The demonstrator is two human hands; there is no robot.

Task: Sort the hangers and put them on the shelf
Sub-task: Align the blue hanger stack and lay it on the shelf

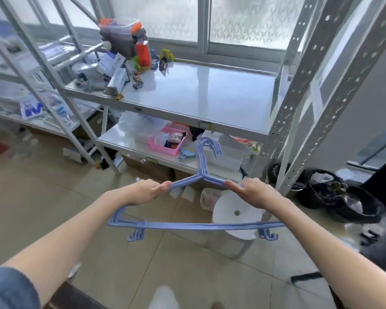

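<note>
A stack of several light blue plastic hangers [194,226] lies flat in the air in front of me, hooks pointing away toward the shelf. My left hand [146,190] grips the left shoulder of the stack and my right hand [252,190] grips the right shoulder. The hooks [207,148] reach just below the front edge of the white metal shelf [210,97], whose right half is bare.
Toys, packets and an orange box [143,53] crowd the shelf's left back corner. A pink basket [167,141] sits on the lower shelf. A perforated metal post [303,97] stands at right. A white roll [236,215] and black bags [334,195] are on the tiled floor.
</note>
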